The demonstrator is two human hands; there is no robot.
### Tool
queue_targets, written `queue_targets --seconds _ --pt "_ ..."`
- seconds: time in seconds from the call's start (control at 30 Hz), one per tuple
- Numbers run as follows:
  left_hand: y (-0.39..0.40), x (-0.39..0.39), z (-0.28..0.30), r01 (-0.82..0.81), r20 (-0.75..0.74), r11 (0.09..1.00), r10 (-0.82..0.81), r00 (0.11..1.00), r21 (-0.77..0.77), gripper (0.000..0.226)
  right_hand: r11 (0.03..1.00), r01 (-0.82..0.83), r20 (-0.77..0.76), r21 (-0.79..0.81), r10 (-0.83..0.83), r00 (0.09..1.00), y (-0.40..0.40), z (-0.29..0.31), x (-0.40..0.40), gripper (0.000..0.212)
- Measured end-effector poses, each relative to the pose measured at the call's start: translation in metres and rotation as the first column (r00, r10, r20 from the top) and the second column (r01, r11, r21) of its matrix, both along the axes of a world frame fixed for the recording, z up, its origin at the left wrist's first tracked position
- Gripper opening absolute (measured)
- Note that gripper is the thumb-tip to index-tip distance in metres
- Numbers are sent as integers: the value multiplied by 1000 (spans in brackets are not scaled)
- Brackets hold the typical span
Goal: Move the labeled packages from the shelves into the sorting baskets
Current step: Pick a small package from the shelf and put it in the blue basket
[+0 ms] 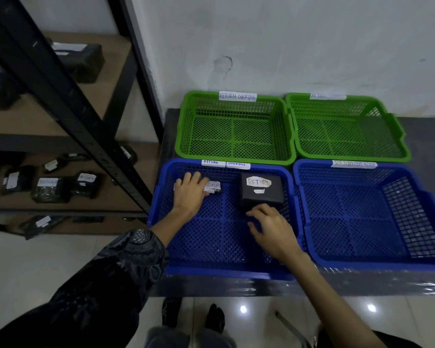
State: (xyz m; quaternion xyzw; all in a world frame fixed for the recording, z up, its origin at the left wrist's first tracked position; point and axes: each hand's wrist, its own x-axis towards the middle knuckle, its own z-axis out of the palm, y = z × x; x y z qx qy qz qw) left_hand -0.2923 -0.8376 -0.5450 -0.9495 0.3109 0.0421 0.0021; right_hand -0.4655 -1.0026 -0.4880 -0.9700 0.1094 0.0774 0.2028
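Near-left blue basket (161,197), tagged RETURN and OVERDUE on its far rim: holds one black box package (261,194) labeled RETURN, upright at rear centre, and a small package (212,187) (mostly hidden) under the left hand (190,194), whose fingers curl over it. Right hand (271,228): fingers loosely spread, tips just beside the box's near edge, gripping nothing. Further labeled packages (50,189) on the shelves (60,114) at left.

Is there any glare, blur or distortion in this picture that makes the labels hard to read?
Head view: two bright light spots glare on the floor tiles; the wide lens bends the shelf post; the shelf packages are dim and soft; the right blue basket's label is washed out.
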Motion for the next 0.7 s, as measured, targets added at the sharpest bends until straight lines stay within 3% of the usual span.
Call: queue_targets --seconds 0.33,0.47,0.7 --pt "8 -16 22 -16 -88 998 10 996 -61 51 1000 -22 5 -12 22 1000 12 1 -5 33" --pt "57 -37 59 141 187 951 -91 978 -273 41 998 -53 25 26 53 998 43 17 2 32" --pt "187 -62 100 -55 13 760 83 996 -647 33 972 -196 189 132 170 967 141 61 25 29"
